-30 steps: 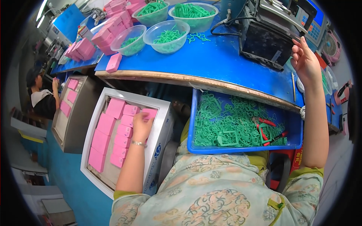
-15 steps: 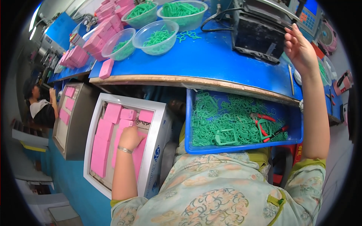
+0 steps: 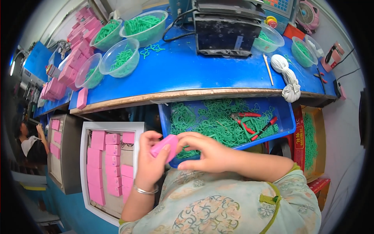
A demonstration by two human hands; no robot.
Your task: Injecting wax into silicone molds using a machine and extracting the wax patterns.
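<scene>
My left hand point(image 3: 150, 163) is closed on a pink block point(image 3: 166, 149), its thumb pressed on the near face. The block is tilted in front of my waist, beside the left edge of a blue tray point(image 3: 230, 150). My right hand point(image 3: 202, 152) reaches in from the right, its fingertips at the block's right edge and its thumb spread away. Tangled green pieces point(image 3: 210, 126) fill the tray, with red-handled pliers point(image 3: 251, 115) lying on top. To the left, more pink blocks point(image 3: 94, 158) lie in rows in a white-framed box point(image 3: 82, 156).
On the blue bench point(image 3: 167, 76) stand a black machine point(image 3: 228, 35), clear bowls point(image 3: 119, 62) of green pieces, stacked pink blocks point(image 3: 72, 64) and a knotted white cloth point(image 3: 286, 78). A carton point(image 3: 317, 144) of green pieces is at right. Another person point(image 3: 29, 142) sits far left.
My left hand has lifted from the white-framed box with a pink block. My right hand has come down from beside the black machine to that block. The view has shifted right.
</scene>
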